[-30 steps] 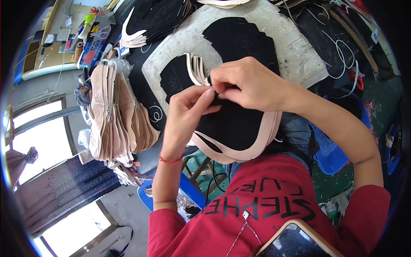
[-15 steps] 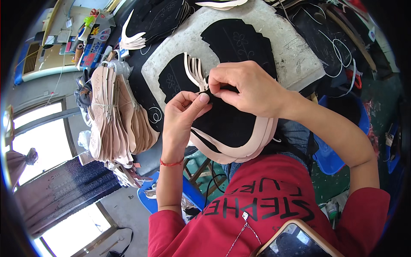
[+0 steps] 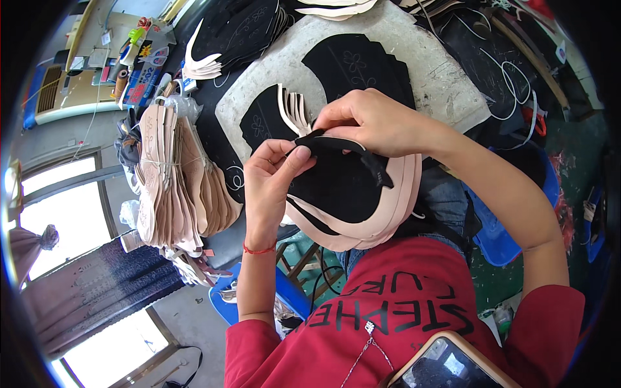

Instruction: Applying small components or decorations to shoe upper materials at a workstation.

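My left hand pinches the end of a narrow black strip between thumb and fingers. My right hand grips the same strip farther along, its fingertips partly hidden; the strip's loose tail hangs below that hand. Under both hands lies a stack of curved leather pieces, pale beige along the rim and black inside. Several pale curved prongs stick up just beyond my fingers. Black flower-marked pieces lie to the left, and a stack of black cut pieces is beyond my right hand.
A pale worn slab lies under the work. Tied bundles of beige leather pieces stand at the left. More black pieces are stacked at the far left. A blue tub is at the right, and white cord lies coiled at the far right.
The black strip now shows at length between my hands, its tail hanging below the right one. The right hand has turned slightly and its fingers have shifted along the strip.
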Demonstrator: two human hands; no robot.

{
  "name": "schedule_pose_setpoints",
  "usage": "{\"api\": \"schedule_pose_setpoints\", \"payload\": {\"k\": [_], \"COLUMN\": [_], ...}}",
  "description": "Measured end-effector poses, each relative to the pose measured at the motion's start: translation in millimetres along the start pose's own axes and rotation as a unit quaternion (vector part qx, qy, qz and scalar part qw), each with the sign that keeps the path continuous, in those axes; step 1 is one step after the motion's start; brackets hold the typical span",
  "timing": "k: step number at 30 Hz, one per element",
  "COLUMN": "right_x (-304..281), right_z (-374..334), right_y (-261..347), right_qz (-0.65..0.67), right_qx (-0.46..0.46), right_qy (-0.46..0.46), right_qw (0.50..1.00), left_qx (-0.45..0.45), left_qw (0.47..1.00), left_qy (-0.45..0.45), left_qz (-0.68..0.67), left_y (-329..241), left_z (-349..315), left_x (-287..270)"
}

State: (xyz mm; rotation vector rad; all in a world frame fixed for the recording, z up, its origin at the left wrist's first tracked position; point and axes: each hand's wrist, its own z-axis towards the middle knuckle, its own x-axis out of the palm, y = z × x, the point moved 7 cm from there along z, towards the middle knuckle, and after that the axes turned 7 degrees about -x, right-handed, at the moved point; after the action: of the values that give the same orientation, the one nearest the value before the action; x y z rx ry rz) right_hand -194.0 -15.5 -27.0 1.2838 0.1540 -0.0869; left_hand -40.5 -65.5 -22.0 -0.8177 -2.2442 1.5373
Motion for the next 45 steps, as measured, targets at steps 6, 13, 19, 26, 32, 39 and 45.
{"api": "schedule_pose_setpoints", "payload": {"k": [6, 13, 19, 26, 32, 39, 45], "right_x": [4.3, 2.2, -19.8, 6.3, 16.4, 17.5, 6.1], "right_z": [-5.0, -3.8, -43.8, -41.0, -37.1, -39.7, -35.7], "right_y": [-9.0, 2.0, 0.9, 9.8, 16.4, -3.4, 18.1], "right_qz": [0.093, 0.131, -0.062, -0.3, -0.301, -0.35, -0.369], "right_qx": [0.127, 0.104, -0.029, -0.115, -0.112, -0.115, -0.119], "right_qy": [0.093, -0.004, -0.398, -0.276, -0.298, -0.29, -0.269], "right_qw": [0.983, 0.986, 0.915, 0.906, 0.899, 0.883, 0.882], "left_qx": [-0.028, 0.035, 0.406, 0.509, 0.417, 0.013, -0.107], "left_qw": [0.991, 0.999, 0.835, 0.848, 0.736, 0.815, 0.687], "left_qy": [0.058, -0.006, -0.252, -0.09, -0.249, 0.578, 0.688], "left_qz": [-0.118, 0.038, 0.274, 0.115, 0.472, 0.033, -0.209], "left_y": [15.1, -9.7, -184.0, -291.9, -192.2, -56.3, -73.4], "left_z": [-4.7, -7.5, -5.3, 141.2, 266.5, -64.6, -145.1], "left_x": [-5.3, 7.0, -21.5, 64.2, 88.1, 200.2, 251.9]}}
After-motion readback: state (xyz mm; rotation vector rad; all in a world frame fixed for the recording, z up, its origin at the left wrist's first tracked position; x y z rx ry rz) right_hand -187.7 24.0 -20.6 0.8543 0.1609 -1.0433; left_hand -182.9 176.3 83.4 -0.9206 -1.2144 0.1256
